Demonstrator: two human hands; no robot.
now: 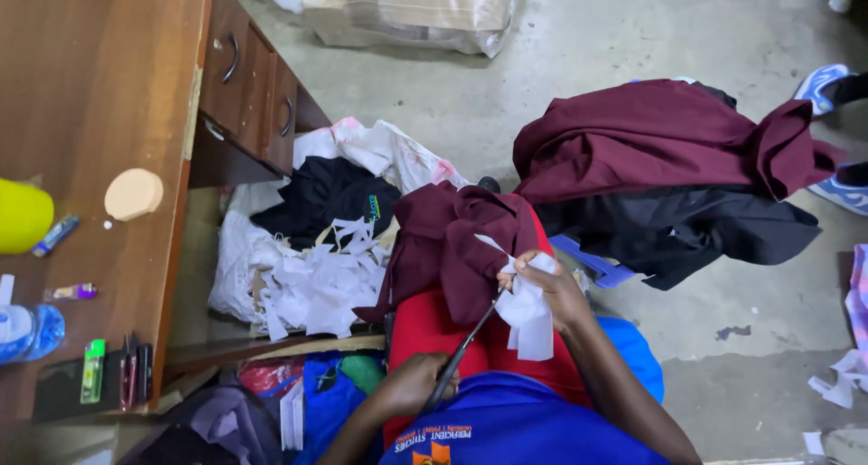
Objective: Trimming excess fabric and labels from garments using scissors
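Note:
My left hand [411, 384] grips the handles of dark scissors [463, 349], whose blades point up toward a white piece of fabric [529, 313]. My right hand [550, 286] pinches that white fabric at its top, above my lap. A maroon garment [449, 239] lies draped over my red-clad knees [425, 325], just behind the scissors' tips.
A wooden desk [99, 94] with drawers stands at the left, carrying a yellow cup [23, 213], a round pad, lighters and a bottle. White scraps [316, 284] fill a bag beside it. Maroon and black garments [669, 175] are heaped at the right. A wrapped box [411, 8] sits beyond.

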